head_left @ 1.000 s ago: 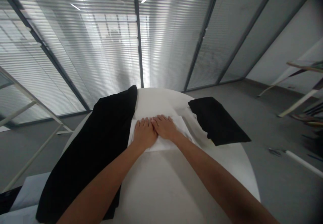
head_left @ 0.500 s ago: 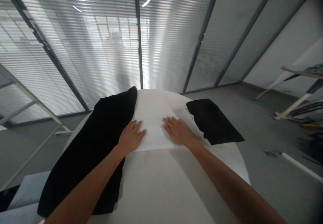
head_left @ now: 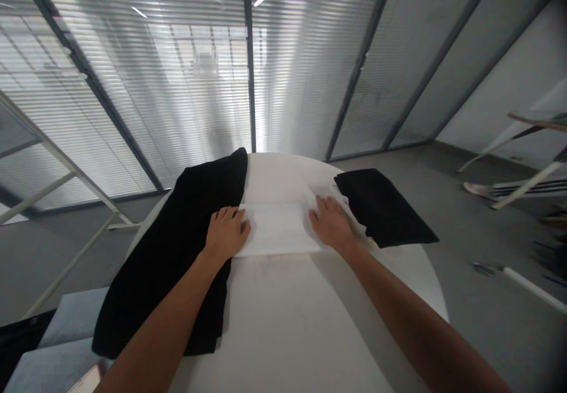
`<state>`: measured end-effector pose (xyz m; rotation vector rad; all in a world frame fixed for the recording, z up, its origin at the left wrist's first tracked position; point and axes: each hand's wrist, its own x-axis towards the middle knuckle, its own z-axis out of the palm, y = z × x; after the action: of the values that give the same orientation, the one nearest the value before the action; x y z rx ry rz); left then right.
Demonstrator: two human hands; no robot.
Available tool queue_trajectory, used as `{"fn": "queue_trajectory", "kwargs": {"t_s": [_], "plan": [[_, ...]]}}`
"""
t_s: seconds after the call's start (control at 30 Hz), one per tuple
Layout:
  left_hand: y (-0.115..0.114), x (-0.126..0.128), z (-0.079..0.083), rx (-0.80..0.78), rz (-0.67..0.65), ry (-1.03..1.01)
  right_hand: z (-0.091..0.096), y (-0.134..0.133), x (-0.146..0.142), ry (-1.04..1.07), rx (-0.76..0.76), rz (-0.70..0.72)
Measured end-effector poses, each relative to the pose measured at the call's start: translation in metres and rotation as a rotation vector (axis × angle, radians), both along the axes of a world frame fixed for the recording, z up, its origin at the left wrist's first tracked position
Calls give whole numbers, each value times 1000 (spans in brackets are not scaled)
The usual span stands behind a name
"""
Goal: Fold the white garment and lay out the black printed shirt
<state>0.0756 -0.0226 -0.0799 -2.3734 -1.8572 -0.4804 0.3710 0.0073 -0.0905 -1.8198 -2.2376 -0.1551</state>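
A white flat strip (head_left: pixel 279 230) lies across the round white table (head_left: pixel 283 316); whether it is paper or cloth I cannot tell. At its left end rests my left hand (head_left: pixel 227 232), palm down, fingers slightly bent and thumb apart, partly over the edge of a large black cloth (head_left: pixel 172 251). My right hand (head_left: pixel 331 223) lies flat with spread fingers on the strip's right end. Just beyond it is thin, crumpled white material (head_left: pixel 353 216). A smaller black piece (head_left: pixel 383 207) lies to its right, reaching past the table's edge.
Light padded seats (head_left: pixel 75 316) and part of a phone (head_left: pixel 86 379) show at lower left. A pale metal frame (head_left: pixel 66 162) stands on the left. Scissors (head_left: pixel 484 269) and a white roll (head_left: pixel 531 286) are on the right. Behind the table is a glass partition with blinds (head_left: pixel 292 85).
My hands have moved apart along the white strip: the right one slid right to its end, the left one slightly outward. The camera view has shifted a little.
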Motion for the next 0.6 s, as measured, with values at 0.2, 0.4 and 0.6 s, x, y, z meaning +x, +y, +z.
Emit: {"fn": "queue_trajectory", "kwargs": {"t_s": [0.2,0.4,0.6], "plan": [[3,-13,4,-42,146,22,10,0,-11,-10,133,155],[11,-25,1,-84,176,-14,20,24,-29,118,-102,310],[25,-47,-9,-82,238,-13,20,65,-46,143,-430,425]]}}
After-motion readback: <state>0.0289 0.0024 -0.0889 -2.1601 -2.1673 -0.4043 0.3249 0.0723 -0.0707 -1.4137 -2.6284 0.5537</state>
